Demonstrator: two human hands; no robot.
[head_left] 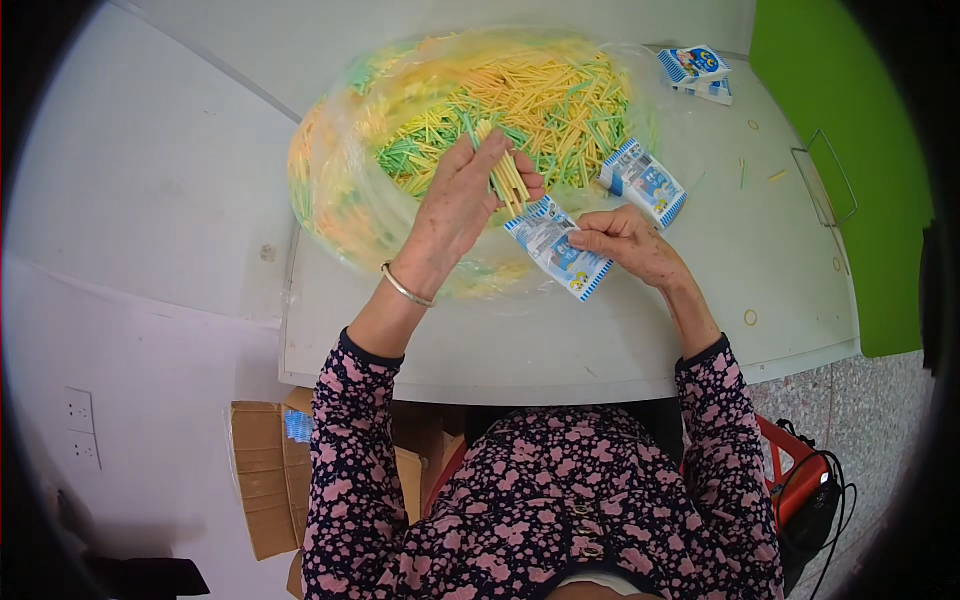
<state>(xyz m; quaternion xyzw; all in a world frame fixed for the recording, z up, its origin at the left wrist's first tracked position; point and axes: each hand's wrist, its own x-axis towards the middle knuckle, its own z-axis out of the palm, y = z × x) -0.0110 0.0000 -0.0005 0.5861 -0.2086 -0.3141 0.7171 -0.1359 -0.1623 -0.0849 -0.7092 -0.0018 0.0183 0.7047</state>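
Observation:
My left hand [463, 195] is closed round a bunch of thin yellow sticks [506, 172], tilted with their lower ends at the mouth of a small packet. That blue-and-white packet [565, 255] is pinched between the thumb and fingers of my right hand [630, 245]. Whether the stick ends are inside the packet or just before it, I cannot tell. Beyond my hands lies a large clear plastic bag [335, 190], open and full of loose yellow, green and orange sticks [560, 100]. A second blue-and-white packet [645, 183] rests against the bag's right side.
More packets [697, 66] are stacked at the table's far right. Loose stick pieces [776, 175] and rubber bands [750, 317] lie on the white table [700, 340]. A wire handle [833, 180] stands near the green panel [850, 120]. An open cardboard box [268, 480] sits below left.

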